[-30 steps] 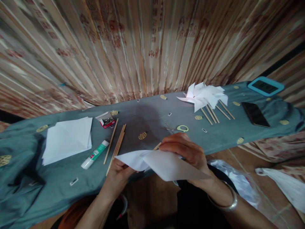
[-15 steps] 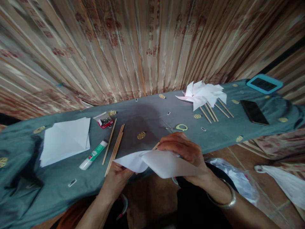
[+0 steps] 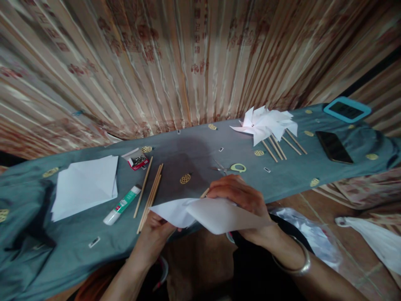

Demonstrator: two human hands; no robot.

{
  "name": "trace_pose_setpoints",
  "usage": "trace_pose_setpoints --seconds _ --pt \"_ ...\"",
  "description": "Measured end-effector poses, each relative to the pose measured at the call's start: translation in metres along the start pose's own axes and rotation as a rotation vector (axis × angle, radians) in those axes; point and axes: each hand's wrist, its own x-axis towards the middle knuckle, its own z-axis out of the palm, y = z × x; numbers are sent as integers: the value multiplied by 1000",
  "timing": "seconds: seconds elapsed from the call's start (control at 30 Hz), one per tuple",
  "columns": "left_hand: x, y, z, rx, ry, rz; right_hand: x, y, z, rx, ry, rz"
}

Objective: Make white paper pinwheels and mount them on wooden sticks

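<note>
A white paper pinwheel (image 3: 216,215) with curved, folded blades is held between my two hands near the table's front edge. My left hand (image 3: 158,228) is closed on its left blade, the fingers partly under the paper. My right hand (image 3: 239,192) is curled over the pinwheel's far side and closed on it. By the right fingertips a short end of a wooden stick (image 3: 204,193) shows; the paper hides the rest. Just beyond this hand lie scissors (image 3: 238,167) with a pale green handle. Several wooden sticks (image 3: 152,198) lie close to my left hand.
On the patterned tablecloth (image 3: 200,154) are a paper stack (image 3: 84,186), a glue stick (image 3: 123,205) and an open red box (image 3: 137,160) of small metal pieces. Finished pinwheels (image 3: 266,123), a phone (image 3: 334,146) and a blue-framed clock (image 3: 347,110) lie right. A plastic bag (image 3: 308,234) is on the floor.
Almost nothing differs. Both hands keep their hold on the pinwheel, and the view has shifted very slightly.
</note>
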Motion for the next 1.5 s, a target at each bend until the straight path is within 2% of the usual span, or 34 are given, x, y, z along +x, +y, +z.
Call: trace_pose_setpoints --seconds 0.4,0.67,0.83,0.97,1.13,1.2,1.33,1.5 --pt "-1 1 2 -28 -3 -14 -3 4 0 18 -13 -2" --pt "3 -12 -7 47 -12 32 -4 4 1 56 -15 47" --pt "1 1 -3 98 32 78 -3 3 3 125 16 82" --pt "-3 21 4 138 33 147 -2 3 6 191 24 216" --pt "-5 23 8 202 87 180 -1 15 19 358 38 591" --pt "-4 19 8 199 109 188 0 22 25 459 21 687" --pt "-5 13 7 182 104 166 0 31 34 630 2 820" --pt "-12 4 7 80 108 104 -1 31 36 716 -36 873"
